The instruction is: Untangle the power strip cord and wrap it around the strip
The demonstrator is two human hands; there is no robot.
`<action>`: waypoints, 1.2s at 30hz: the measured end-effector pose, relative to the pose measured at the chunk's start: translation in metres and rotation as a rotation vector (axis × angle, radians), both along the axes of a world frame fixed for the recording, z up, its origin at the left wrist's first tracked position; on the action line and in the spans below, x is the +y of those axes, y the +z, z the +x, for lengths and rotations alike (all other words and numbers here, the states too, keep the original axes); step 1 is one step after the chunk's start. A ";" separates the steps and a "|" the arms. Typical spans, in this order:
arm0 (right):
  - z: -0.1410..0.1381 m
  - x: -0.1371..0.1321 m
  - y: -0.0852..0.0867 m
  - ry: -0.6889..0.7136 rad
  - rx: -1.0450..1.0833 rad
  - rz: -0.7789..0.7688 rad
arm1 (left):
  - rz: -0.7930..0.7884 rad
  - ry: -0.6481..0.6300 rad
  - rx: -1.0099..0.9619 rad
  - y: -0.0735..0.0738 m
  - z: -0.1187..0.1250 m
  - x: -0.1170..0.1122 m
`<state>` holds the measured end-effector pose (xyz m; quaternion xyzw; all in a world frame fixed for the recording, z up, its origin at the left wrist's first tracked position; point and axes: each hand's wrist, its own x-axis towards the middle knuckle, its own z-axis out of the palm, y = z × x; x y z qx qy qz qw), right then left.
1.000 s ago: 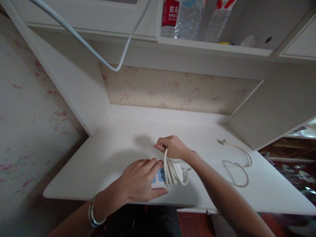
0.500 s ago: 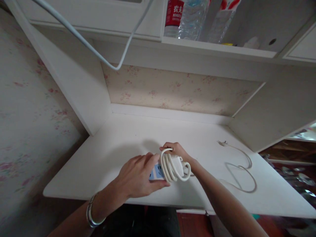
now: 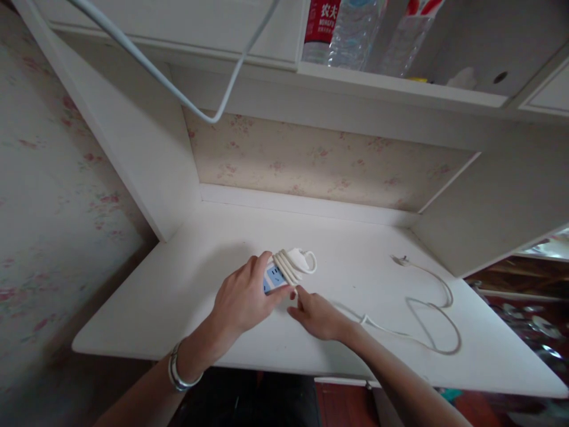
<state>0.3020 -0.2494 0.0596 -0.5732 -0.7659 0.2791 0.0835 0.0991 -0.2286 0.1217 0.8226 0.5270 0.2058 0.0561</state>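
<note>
My left hand [image 3: 243,296] is wrapped around a white power strip [image 3: 274,277] with a blue socket face, tilted above the desk. Several turns of white cord [image 3: 285,267] circle the strip's far end, and a small loop sticks out beyond it. Just below the strip, my right hand [image 3: 320,315] has its fingers closed on the cord where it leaves the coil. From behind that hand the loose cord [image 3: 457,341] curves over the desk to the right. Its plug [image 3: 403,260] lies near the back right.
The white desk [image 3: 213,243] has side panels and a low back ledge. A shelf [image 3: 400,89] overhead holds several plastic bottles [image 3: 355,35]. A thick pale cable [image 3: 169,89] hangs in front of the upper left cabinet. Right of the desk is a cluttered area.
My right hand has come from behind the strip round to its near side, drawing the cord along. The strip has shifted slightly left and away from me. The plug has stayed put.
</note>
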 end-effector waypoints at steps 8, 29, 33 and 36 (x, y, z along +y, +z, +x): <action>0.005 -0.026 0.033 0.145 -0.437 0.264 | 0.047 -0.006 0.118 -0.017 -0.010 0.019; -0.007 0.063 0.077 0.012 0.274 0.355 | -0.110 -0.477 0.082 0.007 0.003 -0.033; -0.010 0.073 0.057 -0.128 0.456 0.186 | -0.141 -0.477 0.031 0.020 -0.003 -0.031; -0.011 0.078 0.037 -0.209 0.479 0.085 | -0.158 -0.451 -0.036 0.020 -0.005 -0.024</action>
